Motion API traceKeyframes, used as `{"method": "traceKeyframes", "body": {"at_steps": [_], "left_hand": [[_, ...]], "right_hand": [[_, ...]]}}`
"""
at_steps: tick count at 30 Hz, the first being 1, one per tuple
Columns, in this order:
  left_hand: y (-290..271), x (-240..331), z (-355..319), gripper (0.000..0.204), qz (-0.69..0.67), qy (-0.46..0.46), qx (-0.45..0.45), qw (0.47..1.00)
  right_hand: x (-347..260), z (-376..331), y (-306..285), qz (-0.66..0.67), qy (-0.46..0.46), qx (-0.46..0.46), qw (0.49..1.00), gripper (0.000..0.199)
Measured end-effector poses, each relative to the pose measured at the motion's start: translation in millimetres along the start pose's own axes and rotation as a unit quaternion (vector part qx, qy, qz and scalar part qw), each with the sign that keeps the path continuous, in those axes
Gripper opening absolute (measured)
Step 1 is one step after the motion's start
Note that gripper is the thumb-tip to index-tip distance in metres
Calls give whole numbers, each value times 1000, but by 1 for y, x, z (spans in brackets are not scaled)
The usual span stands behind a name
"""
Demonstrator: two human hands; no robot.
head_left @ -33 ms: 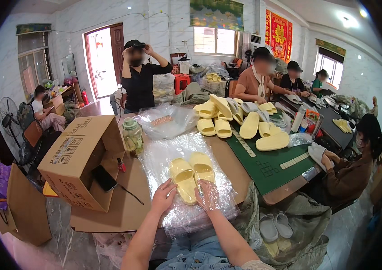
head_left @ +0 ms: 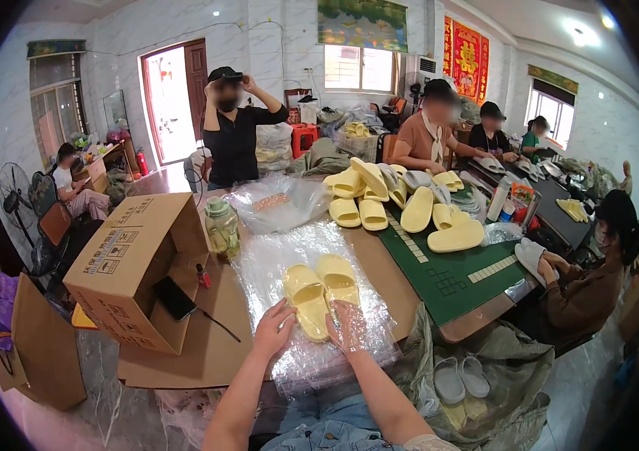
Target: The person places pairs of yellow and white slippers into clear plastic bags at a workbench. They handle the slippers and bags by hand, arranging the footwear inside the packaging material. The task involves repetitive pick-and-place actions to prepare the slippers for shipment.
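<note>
Table (head_left: 206, 361) topped with brown cardboard, stack of clear plastic bags (head_left: 267, 255) spread in front of the wearer. Left of that: open carton (head_left: 109, 263) on its side, black phone (head_left: 175, 298) at its mouth, small red-and-black bottle (head_left: 203, 276), green-tinted jar (head_left: 221, 233). Crumpled clear bag (head_left: 274, 201) at far edge. On the right, dark green mat (head_left: 440, 278), yellow and grey slippers piled at its far end (head_left: 417, 214). Woven sack (head_left: 507, 391) below, pale slippers (head_left: 451, 381) in it. Room: marble-look walls (head_left: 267, 45), bright doorway (head_left: 167, 105), red poster (head_left: 467, 60), standing fan (head_left: 12, 192); co-worker in black (head_left: 235, 143) across the table with both hands raised to the headgear, others seated right and far left. Pair of slide slippers (head_left: 306, 289) lies on the bag stack, side by side, soles down, toes away from wearer: pale yellow, plain, broad closed strap, right one glossy as if under film. Left hand (head_left: 274, 328) touches left slipper's outer edge, fingers slightly apart; right hand (head_left: 347, 328), under clear film, is at right slipper's heel. Can't tell if either grips.
</note>
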State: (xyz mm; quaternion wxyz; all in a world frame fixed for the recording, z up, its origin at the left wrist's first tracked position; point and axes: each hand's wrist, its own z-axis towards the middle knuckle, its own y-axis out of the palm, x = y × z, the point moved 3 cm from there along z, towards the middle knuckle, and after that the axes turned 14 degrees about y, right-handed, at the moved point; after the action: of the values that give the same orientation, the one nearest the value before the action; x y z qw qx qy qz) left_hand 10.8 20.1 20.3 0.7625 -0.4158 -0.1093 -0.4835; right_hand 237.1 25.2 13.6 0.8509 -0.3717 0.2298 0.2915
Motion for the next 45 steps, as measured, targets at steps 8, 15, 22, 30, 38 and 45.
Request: {"method": "traceKeyframes", "body": {"at_steps": [8,15,22,30,38,45], "left_hand": [[0,-1,1,30,15,-1,-14,1000],[2,-5,-2,31,23,0,-7,1000],[1,-3,0,31,22,0,-7,1000],[2,-5,-1,31,22,2,-9,1000],[3,-7,-1,31,17,-1,-12,1000],[2,-4,0,31,26,2,-14,1000]], "right_hand": [[-1,-1,-1,5,-15,21,1000,34],[-1,0,0,-10,-25,44,999,26],[1,0,0,-9,-12,27,1000,29],[0,1,-2,-19,-18,26,999,27],[-2,1,-3,-8,-20,39,999,26],[-5,3,-6,-18,-12,31,999,24]]}}
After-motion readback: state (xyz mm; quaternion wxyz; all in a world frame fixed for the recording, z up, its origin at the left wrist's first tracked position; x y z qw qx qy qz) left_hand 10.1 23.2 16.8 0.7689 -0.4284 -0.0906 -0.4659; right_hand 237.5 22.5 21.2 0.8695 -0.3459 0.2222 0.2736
